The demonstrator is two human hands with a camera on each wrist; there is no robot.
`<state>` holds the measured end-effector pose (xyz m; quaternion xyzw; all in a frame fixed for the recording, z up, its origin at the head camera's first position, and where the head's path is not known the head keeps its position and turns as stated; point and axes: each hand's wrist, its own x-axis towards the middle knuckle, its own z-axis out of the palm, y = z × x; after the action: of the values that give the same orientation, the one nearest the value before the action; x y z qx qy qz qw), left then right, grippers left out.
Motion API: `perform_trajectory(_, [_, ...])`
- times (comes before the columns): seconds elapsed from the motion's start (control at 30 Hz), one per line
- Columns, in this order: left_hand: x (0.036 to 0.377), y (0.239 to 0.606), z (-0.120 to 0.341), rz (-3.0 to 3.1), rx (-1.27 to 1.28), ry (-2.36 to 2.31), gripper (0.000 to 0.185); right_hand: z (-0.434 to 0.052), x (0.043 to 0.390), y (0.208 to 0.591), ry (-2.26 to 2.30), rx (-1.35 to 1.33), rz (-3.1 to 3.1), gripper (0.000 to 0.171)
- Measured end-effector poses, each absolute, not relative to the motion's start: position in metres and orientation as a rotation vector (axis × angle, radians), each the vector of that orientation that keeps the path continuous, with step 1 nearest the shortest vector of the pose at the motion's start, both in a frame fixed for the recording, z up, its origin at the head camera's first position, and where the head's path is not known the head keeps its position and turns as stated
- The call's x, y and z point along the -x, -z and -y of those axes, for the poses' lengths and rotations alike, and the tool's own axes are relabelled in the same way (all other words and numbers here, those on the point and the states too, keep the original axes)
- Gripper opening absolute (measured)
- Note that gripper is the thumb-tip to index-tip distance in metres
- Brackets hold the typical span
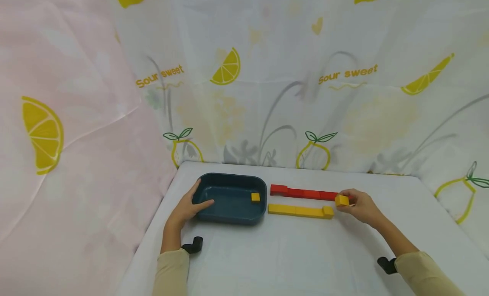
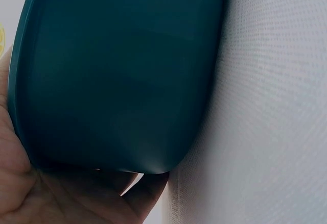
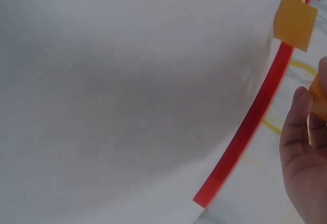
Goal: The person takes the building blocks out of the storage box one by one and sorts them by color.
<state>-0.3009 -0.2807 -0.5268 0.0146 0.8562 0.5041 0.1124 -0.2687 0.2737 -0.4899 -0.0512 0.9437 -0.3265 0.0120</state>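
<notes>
Yellow cube [image 1: 341, 200] pinched, right hand [image 1: 361, 207]

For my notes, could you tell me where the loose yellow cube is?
In the head view, the right hand pinches the yellow cube just right of the red row.

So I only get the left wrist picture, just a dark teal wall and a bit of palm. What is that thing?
Observer: A teal tray on a white table; the left hand rests on its near left rim.
Visitor: Anything inside it?
Observer: One small yellow block, by its right wall.
Visitor: And the other hand?
Observer: The right hand pinches another yellow cube, beside a yellow row and a red row of blocks.
</notes>
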Motion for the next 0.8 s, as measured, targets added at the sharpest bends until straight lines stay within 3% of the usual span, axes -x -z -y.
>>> perform_trajectory(0.8, [0.302,0.525,0.28,-2.498,-0.022,-1.478,0.105,-0.279,0.272,0.513,0.925,0.104,-2.821,0.045])
